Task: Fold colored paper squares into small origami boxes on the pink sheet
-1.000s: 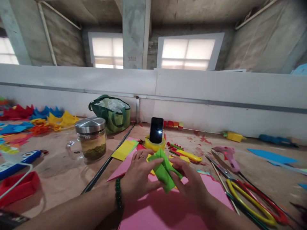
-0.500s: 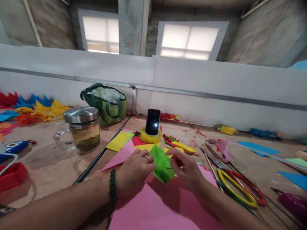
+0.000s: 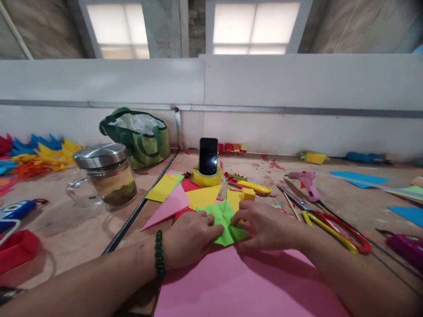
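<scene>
Overbright windows [image 3: 256, 27] — glare on phone [image 3: 208, 156], soft shadows

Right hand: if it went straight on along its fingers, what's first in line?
The green paper, which the right hand is touching. Past that, probably the left hand, though one view leaves depth unclear.

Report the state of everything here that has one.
Green paper: creased, held in left hand and right hand
Mug: lid on, liquid and leaves inside
Bag: open-topped, plastic inside
Phone: upright, screen dark
Scissors: lying down
Glue gun: lying down, power unclear
Yellow cutter: lying down, blade unclear
</scene>
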Demonstrator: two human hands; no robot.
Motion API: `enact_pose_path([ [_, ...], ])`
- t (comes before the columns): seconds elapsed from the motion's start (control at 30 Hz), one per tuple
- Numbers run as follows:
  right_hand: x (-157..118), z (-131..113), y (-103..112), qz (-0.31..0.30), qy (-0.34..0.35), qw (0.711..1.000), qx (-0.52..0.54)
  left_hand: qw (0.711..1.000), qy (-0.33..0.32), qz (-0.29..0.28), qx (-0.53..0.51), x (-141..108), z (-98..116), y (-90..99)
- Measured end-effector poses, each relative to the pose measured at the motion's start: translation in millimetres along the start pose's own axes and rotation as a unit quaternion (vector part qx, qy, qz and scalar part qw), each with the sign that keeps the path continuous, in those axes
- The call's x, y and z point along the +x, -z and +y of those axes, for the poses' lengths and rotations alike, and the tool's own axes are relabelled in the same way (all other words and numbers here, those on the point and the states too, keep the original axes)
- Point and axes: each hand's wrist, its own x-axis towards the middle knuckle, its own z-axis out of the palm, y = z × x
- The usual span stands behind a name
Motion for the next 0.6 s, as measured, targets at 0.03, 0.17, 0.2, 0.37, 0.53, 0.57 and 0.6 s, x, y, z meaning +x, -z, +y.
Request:
enact_pose_path([
  [0.03,0,-2,-2,0.02,0.024,0.999,-0.012,1.0,0.006,0.001,-0.014,0,0,-0.2],
  [0.17,3,-5,-11,0.066,0.107,0.991,-0.037,0.995,0.026,0.011,-0.095,1,-6,1.6],
  [0.2,3,-4,-12,0.075,0.114,0.989,-0.052,0.993,0.028,0.016,-0.113,1,-7,2.0],
  [0.37,5,0,-11,0.086,0.123,0.984,-0.097,0.993,0.045,0.022,-0.109,2,-8,2.3],
  [0.53,4,-5,-10,0.077,0.15,0.981,-0.093,0.997,0.034,-0.009,-0.066,2,2,3.4],
  [0.57,4,-4,-10,0.067,0.156,0.982,-0.08,0.997,0.034,-0.01,-0.068,2,3,3.8],
  [0.6,5,-2,-10,0.05,0.161,0.984,-0.06,0.997,0.037,-0.01,-0.07,2,3,4.1],
])
